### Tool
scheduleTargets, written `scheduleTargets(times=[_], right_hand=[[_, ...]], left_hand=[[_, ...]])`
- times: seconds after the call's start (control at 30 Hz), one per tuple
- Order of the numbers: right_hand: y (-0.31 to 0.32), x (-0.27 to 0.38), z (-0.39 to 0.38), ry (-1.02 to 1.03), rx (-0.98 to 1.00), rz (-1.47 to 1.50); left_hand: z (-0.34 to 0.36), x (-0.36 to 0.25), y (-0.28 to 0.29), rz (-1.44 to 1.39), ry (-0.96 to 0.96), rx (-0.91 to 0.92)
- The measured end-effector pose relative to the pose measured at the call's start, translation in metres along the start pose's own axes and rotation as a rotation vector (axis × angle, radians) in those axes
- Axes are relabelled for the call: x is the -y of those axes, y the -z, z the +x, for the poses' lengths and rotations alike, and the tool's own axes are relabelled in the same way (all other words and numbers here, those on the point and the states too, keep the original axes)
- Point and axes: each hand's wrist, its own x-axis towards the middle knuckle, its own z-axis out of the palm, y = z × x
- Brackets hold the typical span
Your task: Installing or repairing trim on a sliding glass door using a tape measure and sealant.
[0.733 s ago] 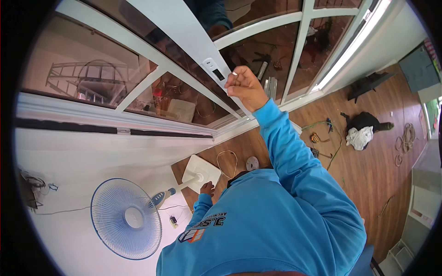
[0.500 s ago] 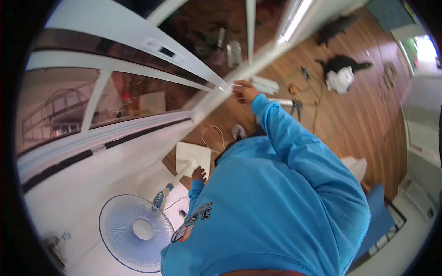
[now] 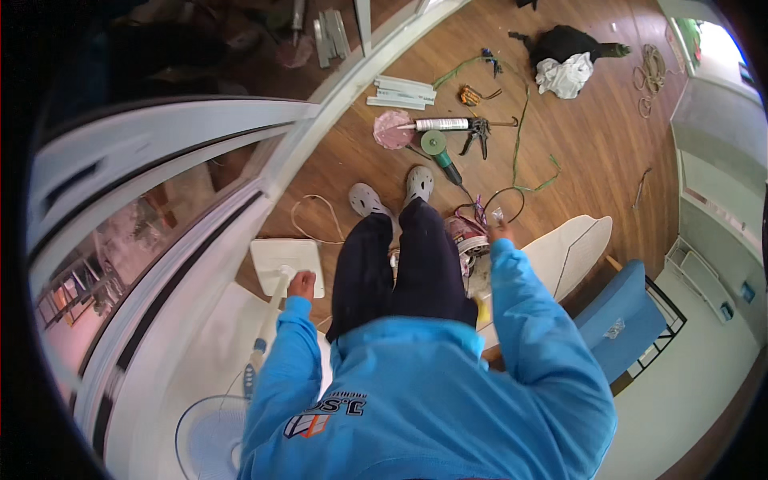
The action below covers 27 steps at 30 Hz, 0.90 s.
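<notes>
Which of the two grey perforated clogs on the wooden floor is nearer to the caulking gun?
The right grey perforated clog is nearer; it lies just below the caulking gun, while the left clog sits farther away.

At frame centre-left, the left hand (image 3: 302,282) rests on a white board (image 3: 286,258); the right hand (image 3: 501,233) hovers by tangled wires (image 3: 478,214). A caulking gun (image 3: 456,126) lies on the wooden floor (image 3: 592,152) above.

Wooden floor (image 3: 592,152), far side: caulking gun (image 3: 460,126) beside a pink disc (image 3: 392,130); white strips (image 3: 402,91) stacked just beyond. Black and white cloths (image 3: 564,60) far right. Blue seat (image 3: 624,320) at right. Fan (image 3: 210,436) near left.
</notes>
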Motion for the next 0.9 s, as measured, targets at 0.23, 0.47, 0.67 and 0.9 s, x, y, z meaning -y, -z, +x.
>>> scheduleTargets(times=[0.23, 0.47, 0.67, 0.9], right_hand=[[-0.186, 0.183, -0.043, 0.090, 0.551, 0.578], [-0.150, 0.177, -0.003, 0.027, 0.444, 0.650], [-0.164, 0.177, 0.009, -0.137, 0.497, 0.631], [-0.126, 0.255, -0.089, 0.680, 0.455, 0.031]], left_hand=[[0.320, -0.066, -0.215, -0.313, -0.081, 0.226], [0.482, -0.139, -0.384, 0.064, 0.016, -0.170], [0.413, -0.152, -0.319, -0.934, 0.254, 0.003], [0.173, -0.225, -0.152, -1.304, 0.106, 0.432]])
